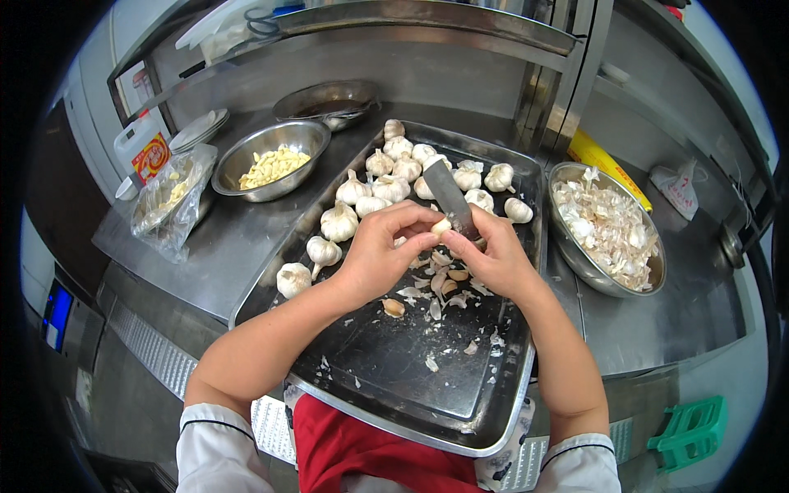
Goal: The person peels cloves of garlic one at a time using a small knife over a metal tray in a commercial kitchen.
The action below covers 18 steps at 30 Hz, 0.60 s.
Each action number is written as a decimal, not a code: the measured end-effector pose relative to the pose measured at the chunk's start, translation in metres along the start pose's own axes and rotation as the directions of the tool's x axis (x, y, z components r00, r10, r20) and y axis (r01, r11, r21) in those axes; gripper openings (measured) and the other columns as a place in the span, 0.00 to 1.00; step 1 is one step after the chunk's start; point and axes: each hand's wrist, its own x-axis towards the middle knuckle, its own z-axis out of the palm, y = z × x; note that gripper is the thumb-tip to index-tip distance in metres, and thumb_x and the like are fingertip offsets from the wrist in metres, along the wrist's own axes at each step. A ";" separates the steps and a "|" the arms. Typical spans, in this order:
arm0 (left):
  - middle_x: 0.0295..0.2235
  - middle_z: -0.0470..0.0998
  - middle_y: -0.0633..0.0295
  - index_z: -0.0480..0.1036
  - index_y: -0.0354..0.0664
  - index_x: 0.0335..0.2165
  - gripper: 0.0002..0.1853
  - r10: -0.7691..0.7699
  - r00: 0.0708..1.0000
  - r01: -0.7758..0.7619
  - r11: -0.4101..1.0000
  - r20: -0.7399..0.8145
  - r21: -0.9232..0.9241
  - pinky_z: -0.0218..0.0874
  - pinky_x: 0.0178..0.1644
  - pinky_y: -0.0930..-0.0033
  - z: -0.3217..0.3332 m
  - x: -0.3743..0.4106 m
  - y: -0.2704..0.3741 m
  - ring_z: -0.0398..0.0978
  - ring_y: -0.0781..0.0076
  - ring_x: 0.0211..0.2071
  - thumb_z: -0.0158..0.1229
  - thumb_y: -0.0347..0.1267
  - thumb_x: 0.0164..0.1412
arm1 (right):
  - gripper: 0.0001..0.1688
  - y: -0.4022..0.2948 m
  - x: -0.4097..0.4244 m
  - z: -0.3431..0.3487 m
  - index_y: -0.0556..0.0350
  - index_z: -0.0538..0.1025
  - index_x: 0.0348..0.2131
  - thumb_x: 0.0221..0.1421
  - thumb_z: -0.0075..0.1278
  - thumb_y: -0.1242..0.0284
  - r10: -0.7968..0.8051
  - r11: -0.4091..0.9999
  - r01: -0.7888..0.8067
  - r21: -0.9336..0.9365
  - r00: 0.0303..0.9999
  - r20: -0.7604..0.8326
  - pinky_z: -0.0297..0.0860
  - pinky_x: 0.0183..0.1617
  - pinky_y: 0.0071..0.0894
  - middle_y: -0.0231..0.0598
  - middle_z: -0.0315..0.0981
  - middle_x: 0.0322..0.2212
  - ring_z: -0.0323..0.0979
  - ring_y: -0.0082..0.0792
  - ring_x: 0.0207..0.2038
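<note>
Over a dark metal tray (394, 370), both hands meet at a pale garlic clove (441, 227). My left hand (391, 243) pinches the clove between thumb and fingertips. My right hand (493, 249) grips a knife with a broad grey blade (445, 188) pointing up and away; its thumb touches the clove, and its handle is hidden by the fingers. Whole garlic bulbs (339, 222) fill the far and left parts of the tray. Below the hands lie loose skins (439, 280) and an unpeeled clove (393, 308).
A steel bowl of peeled cloves (274, 166) stands at the left, near a plastic-covered bowl (172, 197) and a white jug (143, 145). Another steel bowl (327, 101) holds dark liquid. At the right, a bowl (607, 228) is heaped with garlic skins. A metal shelf (419, 21) spans the back.
</note>
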 end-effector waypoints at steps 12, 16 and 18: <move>0.32 0.73 0.61 0.72 0.29 0.39 0.11 -0.006 1.000 0.004 0.996 0.027 0.087 0.66 0.41 0.75 0.000 -0.001 0.011 0.72 0.78 0.34 0.58 0.24 0.56 | 0.15 0.018 0.002 0.001 0.63 0.70 0.30 0.60 0.46 0.66 -0.120 0.993 0.119 -0.013 0.992 -0.033 0.59 0.25 0.28 0.36 0.66 0.17 0.61 0.24 0.21; 0.32 0.73 0.63 0.71 0.31 0.41 0.12 -0.021 0.998 0.019 0.999 0.061 0.032 0.66 0.41 0.75 0.000 -0.002 0.009 0.71 0.80 0.34 0.58 0.25 0.57 | 0.15 0.018 0.002 0.001 0.62 0.70 0.30 0.60 0.46 0.66 -0.125 0.992 0.125 0.000 0.992 -0.031 0.58 0.25 0.28 0.35 0.64 0.16 0.60 0.23 0.20; 0.30 0.74 0.63 0.71 0.33 0.42 0.14 -0.025 0.998 0.025 1.000 0.051 0.006 0.65 0.38 0.75 0.000 -0.001 0.005 0.72 0.79 0.32 0.59 0.25 0.56 | 0.15 0.016 0.002 -0.001 0.62 0.70 0.30 0.61 0.46 0.66 -0.098 0.994 0.098 -0.042 0.995 -0.006 0.58 0.25 0.27 0.34 0.64 0.16 0.59 0.22 0.21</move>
